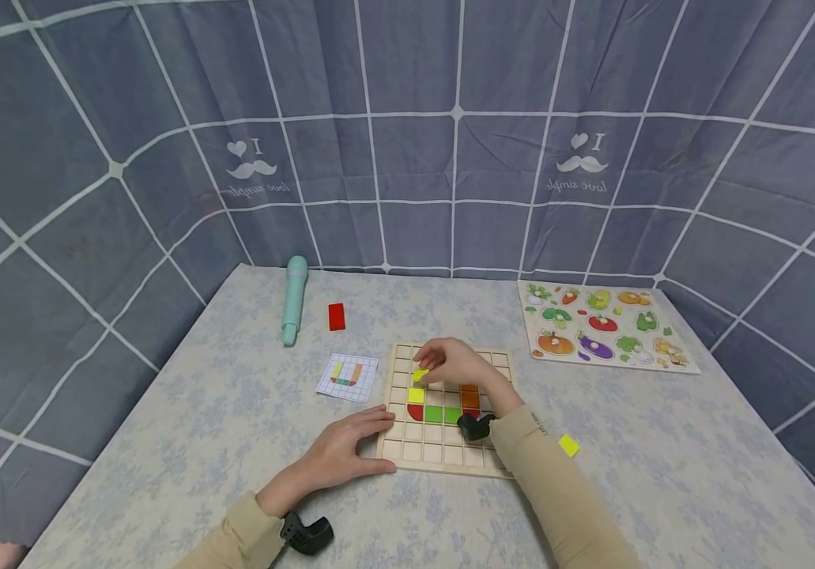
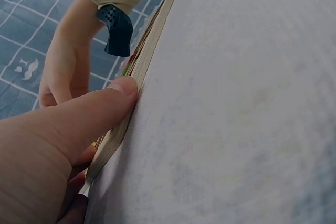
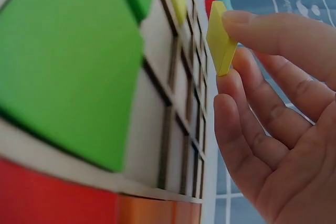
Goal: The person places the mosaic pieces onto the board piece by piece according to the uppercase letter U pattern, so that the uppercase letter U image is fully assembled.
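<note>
My right hand (image 1: 455, 362) pinches a yellow square tile (image 3: 220, 38) between thumb and finger, over the upper left of a wooden grid board (image 1: 421, 452). Below that tile, another yellow tile (image 1: 416, 396) lies in a cell. The row beneath holds a red rounded tile (image 1: 416, 412) and two green squares (image 1: 443, 415); a further red piece is partly covered by the right wrist. Orange tiles (image 1: 471, 397) sit above it. My left hand (image 1: 341, 449) rests against the board's left edge with extended fingers, its thumb (image 2: 118, 90) touching the wooden rim near the front corner.
A pattern card (image 1: 348, 377) lies left of the board. Behind it are a red block (image 1: 337, 317) and a teal microphone-shaped object (image 1: 294, 300). A loose yellow tile (image 1: 568, 446) lies beside the right sleeve. A vegetable puzzle board (image 1: 606, 326) lies at back right, before the curtain.
</note>
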Demonstrator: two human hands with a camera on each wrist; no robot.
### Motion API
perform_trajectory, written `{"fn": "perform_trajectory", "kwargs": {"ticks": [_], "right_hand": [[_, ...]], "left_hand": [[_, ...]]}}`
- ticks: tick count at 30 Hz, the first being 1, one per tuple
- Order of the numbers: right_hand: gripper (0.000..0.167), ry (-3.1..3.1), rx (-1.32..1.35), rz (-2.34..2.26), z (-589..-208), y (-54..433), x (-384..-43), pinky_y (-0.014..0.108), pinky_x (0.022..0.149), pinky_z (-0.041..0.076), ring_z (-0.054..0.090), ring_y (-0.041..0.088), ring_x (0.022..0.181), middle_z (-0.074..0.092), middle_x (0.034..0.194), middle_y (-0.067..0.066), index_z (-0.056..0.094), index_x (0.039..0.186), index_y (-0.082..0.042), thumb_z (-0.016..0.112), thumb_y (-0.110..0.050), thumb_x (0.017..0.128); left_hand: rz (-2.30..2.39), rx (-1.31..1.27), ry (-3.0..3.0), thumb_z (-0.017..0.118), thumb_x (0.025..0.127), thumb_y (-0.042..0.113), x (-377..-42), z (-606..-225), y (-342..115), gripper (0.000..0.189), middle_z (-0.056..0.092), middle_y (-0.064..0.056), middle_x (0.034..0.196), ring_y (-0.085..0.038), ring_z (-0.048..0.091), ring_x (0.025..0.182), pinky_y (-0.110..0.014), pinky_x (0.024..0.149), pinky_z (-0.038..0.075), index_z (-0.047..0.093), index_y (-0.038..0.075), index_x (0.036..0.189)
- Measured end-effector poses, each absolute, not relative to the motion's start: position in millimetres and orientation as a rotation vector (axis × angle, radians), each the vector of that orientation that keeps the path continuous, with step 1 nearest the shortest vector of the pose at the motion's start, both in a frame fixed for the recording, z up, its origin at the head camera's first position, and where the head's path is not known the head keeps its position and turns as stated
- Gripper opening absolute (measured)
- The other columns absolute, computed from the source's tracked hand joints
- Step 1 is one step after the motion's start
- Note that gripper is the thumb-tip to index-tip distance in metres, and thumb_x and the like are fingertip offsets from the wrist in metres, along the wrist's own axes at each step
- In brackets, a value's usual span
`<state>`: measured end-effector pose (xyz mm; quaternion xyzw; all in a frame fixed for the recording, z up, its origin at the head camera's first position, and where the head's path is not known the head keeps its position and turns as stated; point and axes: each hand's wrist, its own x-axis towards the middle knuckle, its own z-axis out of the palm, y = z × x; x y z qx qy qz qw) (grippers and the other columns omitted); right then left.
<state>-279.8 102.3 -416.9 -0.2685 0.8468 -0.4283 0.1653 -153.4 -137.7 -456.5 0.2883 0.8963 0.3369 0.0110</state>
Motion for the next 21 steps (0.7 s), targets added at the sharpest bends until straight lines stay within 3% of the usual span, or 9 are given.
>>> {"fn": "perform_trajectory", "kwargs": {"ticks": [21], "right_hand": [[0.029, 2.458, -0.735, -1.143, -422, 90, -278, 0.027, 0.074, 0.05, 0.057, 0.015, 0.081, 0.063, 0.094, 0.006, 0.065, 0.105, -0.002, 0.074, -0.002, 0.078]], "left_hand": [[1.057, 0.919, 2.792, 0.072, 0.078, 0.049, -153, -454, -138, 0.067, 0.052, -0.004, 0.136, -0.021, 0.042, 0.13, -0.044, 0.102, 0.039, 0.059, 0.008, 0.129]]}}
